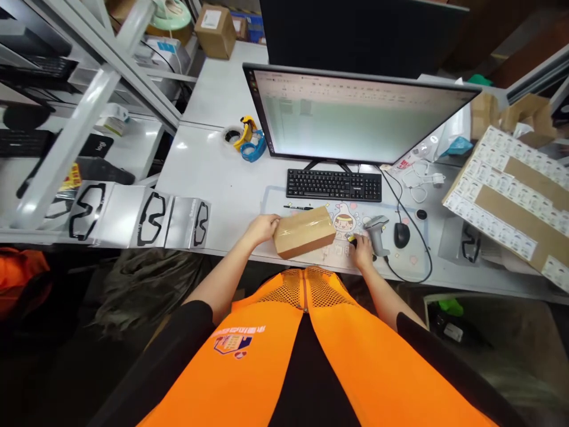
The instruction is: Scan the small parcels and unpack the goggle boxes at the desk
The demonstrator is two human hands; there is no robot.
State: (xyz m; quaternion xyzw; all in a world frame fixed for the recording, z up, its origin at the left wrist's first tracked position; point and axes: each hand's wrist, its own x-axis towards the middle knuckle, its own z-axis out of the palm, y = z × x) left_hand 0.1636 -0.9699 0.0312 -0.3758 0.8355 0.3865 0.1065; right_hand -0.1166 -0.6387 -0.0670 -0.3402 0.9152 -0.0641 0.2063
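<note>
A brown cardboard box (pixel 304 230), with shiny clear tape along its top, lies at a slight slant on the desk mat in front of me. My left hand (pixel 264 229) is closed on the box's left end, fingers bent at its upper corner. To the right of the box, my right hand (pixel 363 251) rests low over the mat, closed around a small yellow-and-black utility knife (pixel 352 240); most of it is hidden in the fingers. Just right of that hand stands a grey barcode scanner (pixel 377 235). A black pen (pixel 298 207) lies behind the box.
A keyboard (pixel 333 185) sits below the large monitor (pixel 351 115). On the right are a mouse (pixel 402 235), its looping cable and a big label-covered carton (pixel 511 196). Tape rolls and a yellow tape dispenser (pixel 246 133) stand back left. Printed silver packets (pixel 151 216) line the left front edge.
</note>
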